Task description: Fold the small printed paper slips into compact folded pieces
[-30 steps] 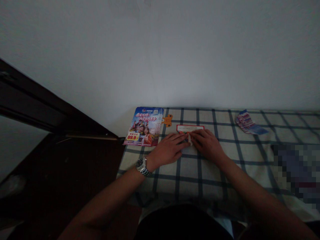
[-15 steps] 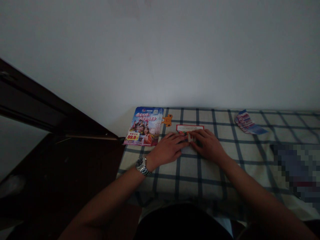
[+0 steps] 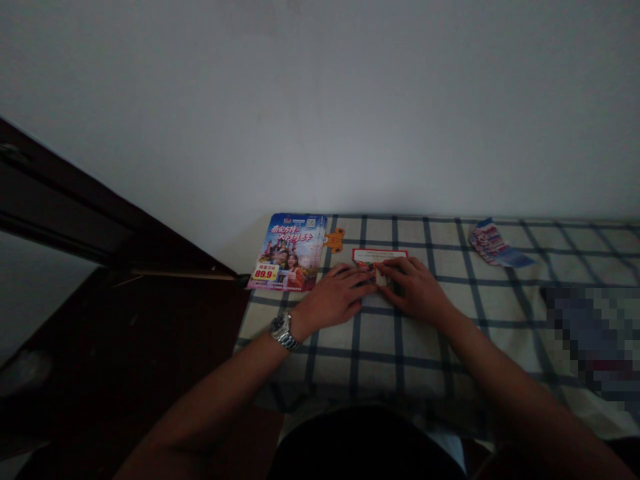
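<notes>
A small red-bordered paper (image 3: 381, 254) with a pale printed strip along its far side lies on the checked cloth. My left hand (image 3: 340, 291) rests over its left part, fingers stretched out flat and thumb apart, pressing the paper down. At the paper's right side, my right hand (image 3: 415, 288) bends its fingers and thumb around a small raised or folded part. Between the fingertips of both hands a bit of coloured print shows. My fingers hide most of the paper. A metal wristwatch (image 3: 284, 331) is on my left wrist.
A stack of printed flyers (image 3: 290, 253) lies at the left end, with an orange animal-shaped piece (image 3: 335, 241) beside it. To the right are a curled flyer piece (image 3: 497, 245) and a blurred-out dark item (image 3: 595, 340). A white wall (image 3: 350, 120) stands behind the checked cloth (image 3: 380, 360).
Both hands stay at the paper with only slight finger movement. The right fingertips have shifted a little, and the raised part between the hands looks slightly different. Nothing else has moved.
</notes>
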{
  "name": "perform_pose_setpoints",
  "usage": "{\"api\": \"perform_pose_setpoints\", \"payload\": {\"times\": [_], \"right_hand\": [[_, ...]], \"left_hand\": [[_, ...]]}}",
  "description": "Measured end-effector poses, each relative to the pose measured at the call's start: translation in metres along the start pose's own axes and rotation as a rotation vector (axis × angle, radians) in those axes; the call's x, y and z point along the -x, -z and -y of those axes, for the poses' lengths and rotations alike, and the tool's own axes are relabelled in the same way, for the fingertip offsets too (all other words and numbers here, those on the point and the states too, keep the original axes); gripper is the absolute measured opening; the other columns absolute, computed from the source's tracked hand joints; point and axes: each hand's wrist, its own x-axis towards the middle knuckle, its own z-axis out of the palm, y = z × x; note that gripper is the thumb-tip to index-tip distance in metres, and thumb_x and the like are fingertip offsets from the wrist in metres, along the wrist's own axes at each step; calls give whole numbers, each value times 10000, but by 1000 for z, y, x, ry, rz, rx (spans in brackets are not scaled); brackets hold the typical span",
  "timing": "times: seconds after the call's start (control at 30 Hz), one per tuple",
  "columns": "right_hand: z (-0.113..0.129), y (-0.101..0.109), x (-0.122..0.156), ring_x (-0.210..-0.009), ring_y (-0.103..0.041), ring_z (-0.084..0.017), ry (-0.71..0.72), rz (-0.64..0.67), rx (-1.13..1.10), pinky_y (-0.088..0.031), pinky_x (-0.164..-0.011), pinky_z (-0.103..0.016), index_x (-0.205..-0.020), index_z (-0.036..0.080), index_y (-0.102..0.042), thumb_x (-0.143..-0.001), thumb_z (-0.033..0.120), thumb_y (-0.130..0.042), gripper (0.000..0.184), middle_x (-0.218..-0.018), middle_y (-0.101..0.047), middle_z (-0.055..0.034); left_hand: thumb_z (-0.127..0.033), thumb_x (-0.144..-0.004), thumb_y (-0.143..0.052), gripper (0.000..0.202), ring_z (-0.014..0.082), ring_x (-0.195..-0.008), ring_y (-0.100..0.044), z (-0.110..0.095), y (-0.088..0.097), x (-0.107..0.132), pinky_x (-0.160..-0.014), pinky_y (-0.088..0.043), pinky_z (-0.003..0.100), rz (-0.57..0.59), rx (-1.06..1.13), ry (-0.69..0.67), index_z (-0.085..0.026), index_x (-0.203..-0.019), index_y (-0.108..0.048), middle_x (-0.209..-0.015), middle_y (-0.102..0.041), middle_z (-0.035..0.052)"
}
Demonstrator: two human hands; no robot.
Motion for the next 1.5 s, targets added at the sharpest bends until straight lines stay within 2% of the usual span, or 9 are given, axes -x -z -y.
{"api": "perform_pose_setpoints", "payload": {"times": [0.27, 0.53, 0.73, 0.93, 1.03, 1.1, 1.23, 1.37, 1.5], "right_hand": [[-1, -2, 2, -1165, -588, -337, 0, 11, 7, -540, -1031, -535, -1421, 224, -635, -970, 387, -658, 480, -1294, -654, -139], [-1, -2, 0, -1174, -591, -332, -11, 10, -13, -532, -1045, -524, -1403, 209, -647, -977, 400, -654, 467, -1300, -655, -138], [-1, -4, 0, -1164, -589, -332, -29, 2, -13, -531, -1040, -522, -1373, 214, -670, -984, 406, -635, 435, -1275, -661, -134], [-2, -6, 1, -1180, -584, -337, -39, 12, -11, -529, -1040, -534, -1405, 236, -648, -961, 379, -663, 467, -1291, -658, -132], [-3, -6, 1, -1176, -585, -336, -33, 8, -18, -532, -1035, -536, -1410, 240, -644, -952, 370, -673, 477, -1294, -662, -129], [-3, -6, 1, -1178, -583, -333, -31, 8, -18, -530, -1040, -531, -1404, 235, -649, -956, 373, -672, 469, -1298, -660, -127], [-2, -5, 2, -1180, -579, -335, -34, 22, -6, -525, -1047, -530, -1396, 221, -653, -964, 387, -666, 463, -1301, -656, -128], [-2, -5, 1, -1176, -583, -333, -36, 15, -14, -530, -1043, -528, -1402, 231, -650, -969, 398, -663, 465, -1302, -657, -122], [-2, -5, 1, -1177, -589, -335, -40, 18, -20, -537, -1034, -531, -1401, 244, -656, -966, 401, -670, 463, -1297, -661, -122]], "left_hand": [[-188, -982, -574, 461, 246, -1427, -499, 0, 4, -2, -1242, -330, 492, -4, 14, -8, -278, -1434, -576, -1522, -560, 61], [-193, -973, -599, 472, 255, -1441, -480, 4, 0, 0, -1243, -331, 507, -20, 22, 10, -294, -1433, -583, -1528, -556, 40], [-183, -982, -584, 480, 241, -1448, -484, 6, -3, 0, -1272, -310, 472, -22, 39, -2, -266, -1455, -566, -1539, -554, 43], [-150, -1032, -493, 495, 193, -1477, -463, 11, -3, 5, -1307, -243, 510, -4, 25, -7, -286, -1507, -513, -1591, -510, 30], [-216, -1019, -559, 479, 243, -1516, -403, 11, 1, 5, -1313, -222, 562, -28, 6, 17, -314, -1488, -554, -1601, -483, 34], [-226, -985, -620, 477, 278, -1538, -356, 10, 4, 4, -1307, -245, 580, -69, 1, 48, -347, -1446, -606, -1601, -463, 32], [-201, -992, -617, 471, 278, -1525, -370, 11, 5, 3, -1275, -343, 569, -103, 19, 62, -380, -1427, -624, -1597, -440, 30], [-275, -1025, -603, 399, 301, -1540, -357, 15, 2, 5, -1239, -408, 557, -116, 31, 74, -362, -1413, -639, -1672, -329, 44], [-280, -1064, -529, 371, 284, -1500, -438, 19, 0, 7, -1192, -483, 514, -128, 54, 116, -307, -1421, -629, -1689, -313, 69]]}}
